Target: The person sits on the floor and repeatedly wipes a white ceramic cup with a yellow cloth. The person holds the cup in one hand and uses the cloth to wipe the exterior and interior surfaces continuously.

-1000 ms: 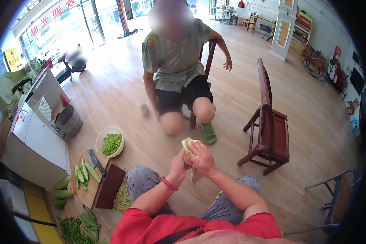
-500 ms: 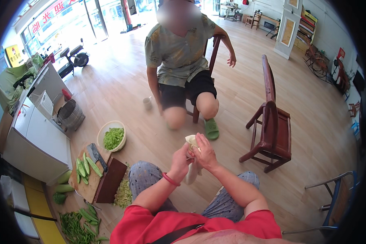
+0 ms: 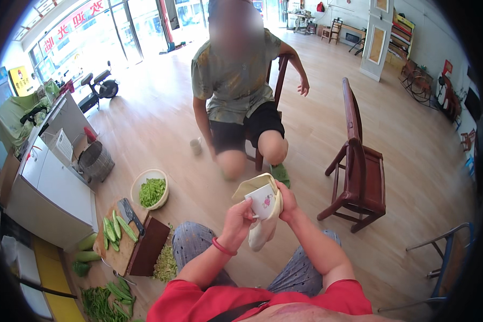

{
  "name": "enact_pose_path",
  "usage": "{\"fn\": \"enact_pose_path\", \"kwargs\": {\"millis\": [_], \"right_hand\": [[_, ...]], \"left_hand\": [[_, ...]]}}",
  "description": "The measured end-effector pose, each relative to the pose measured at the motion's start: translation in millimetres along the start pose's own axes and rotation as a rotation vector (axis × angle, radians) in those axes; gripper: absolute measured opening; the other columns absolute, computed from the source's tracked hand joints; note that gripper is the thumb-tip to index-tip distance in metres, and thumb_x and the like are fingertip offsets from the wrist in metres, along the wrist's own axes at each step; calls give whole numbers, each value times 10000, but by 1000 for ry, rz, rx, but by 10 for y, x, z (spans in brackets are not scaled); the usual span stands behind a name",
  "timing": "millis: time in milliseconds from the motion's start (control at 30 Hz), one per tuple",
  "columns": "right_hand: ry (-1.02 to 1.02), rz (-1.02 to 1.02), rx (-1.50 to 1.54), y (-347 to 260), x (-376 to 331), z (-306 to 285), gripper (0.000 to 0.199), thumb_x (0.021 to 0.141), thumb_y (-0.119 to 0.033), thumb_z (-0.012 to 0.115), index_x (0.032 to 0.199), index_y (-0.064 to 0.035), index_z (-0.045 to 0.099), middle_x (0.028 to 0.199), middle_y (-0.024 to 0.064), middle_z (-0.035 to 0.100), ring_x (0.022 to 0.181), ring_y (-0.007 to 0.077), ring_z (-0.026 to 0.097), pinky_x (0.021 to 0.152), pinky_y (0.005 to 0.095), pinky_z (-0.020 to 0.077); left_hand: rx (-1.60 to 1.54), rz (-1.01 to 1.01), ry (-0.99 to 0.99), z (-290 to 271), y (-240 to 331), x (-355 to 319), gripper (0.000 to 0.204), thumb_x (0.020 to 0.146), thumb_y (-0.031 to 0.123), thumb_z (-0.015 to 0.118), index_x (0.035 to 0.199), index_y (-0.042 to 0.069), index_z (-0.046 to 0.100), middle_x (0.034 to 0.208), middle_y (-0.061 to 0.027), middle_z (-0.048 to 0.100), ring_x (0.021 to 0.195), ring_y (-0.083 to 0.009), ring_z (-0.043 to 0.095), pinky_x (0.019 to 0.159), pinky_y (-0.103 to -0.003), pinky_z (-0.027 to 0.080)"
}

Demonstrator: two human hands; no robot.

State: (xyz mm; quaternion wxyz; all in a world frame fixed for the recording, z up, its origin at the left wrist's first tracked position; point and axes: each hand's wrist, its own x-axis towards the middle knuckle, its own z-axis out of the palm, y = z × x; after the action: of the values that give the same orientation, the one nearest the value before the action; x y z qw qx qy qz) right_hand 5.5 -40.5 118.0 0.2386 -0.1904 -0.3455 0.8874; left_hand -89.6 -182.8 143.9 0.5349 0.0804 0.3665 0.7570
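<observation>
My left hand [image 3: 237, 219] grips a white mug [image 3: 262, 200] with a pink flower print, its fingers closed at the mug's near left side. The mug lies tilted at the spread mouth of a cream cloth bag [image 3: 263, 232]. My right hand [image 3: 288, 202] is closed round the right side of the bag's rim. Below my hands the bag's pale lower part hangs between my knees and looks bulged. What it contains is hidden.
Opposite me a person [image 3: 236, 91] sits on a chair, a pale cup [image 3: 196, 146] by their feet. An empty wooden chair [image 3: 359, 177] stands right. To my left are a bowl of shredded greens [image 3: 152, 192], a board [image 3: 112, 249] with cut gourds, a cleaver [image 3: 130, 213] and green peppers [image 3: 103, 305].
The bag, bunched between both hands before, is now spread at its mouth. The white mug has come into sight in my left hand. My right hand has shifted to the right.
</observation>
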Motion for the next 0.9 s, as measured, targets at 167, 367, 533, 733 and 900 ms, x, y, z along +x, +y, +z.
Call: {"fn": "enact_pose_path", "kwargs": {"millis": [167,367,533,733,900], "right_hand": [[188,-826,-1220,195,-180,295,367,909,-261,467,1197,-42,529,1168,211,524,1089,312,517,935,376,409],[180,-847,-1659,418,-179,311,405,852,-247,543,1229,-98,529,1282,292,374,1158,438,416,968,439,366],[120,-550,-1118,182,19,193,479,866,-255,538,1302,-80,442,1246,213,456,1111,320,499,934,373,406],[-214,-127,-34,187,547,-615,583,884,-262,505,1375,-26,295,1203,118,525,1079,188,532,928,315,424],[-341,-12,174,187,1112,-1090,576,902,-359,461,1383,-79,313,1192,120,547,1061,210,549,934,331,429]], "left_hand": [[114,77,142,-68,-111,32,252,899,203,550,672,96,531,578,7,492,517,-103,464,484,-254,386],[8,27,259,-10,-145,161,229,882,241,588,705,102,544,616,-3,519,521,-105,481,485,-243,397],[231,66,159,-58,-132,335,253,886,228,572,667,108,534,569,11,486,509,-104,449,520,-246,386],[163,22,16,-374,-335,824,251,870,179,565,632,120,510,533,10,461,501,-108,436,540,-262,392],[47,86,-131,-649,-610,1549,257,882,217,520,647,119,482,584,25,440,542,-84,413,530,-248,357]]}}
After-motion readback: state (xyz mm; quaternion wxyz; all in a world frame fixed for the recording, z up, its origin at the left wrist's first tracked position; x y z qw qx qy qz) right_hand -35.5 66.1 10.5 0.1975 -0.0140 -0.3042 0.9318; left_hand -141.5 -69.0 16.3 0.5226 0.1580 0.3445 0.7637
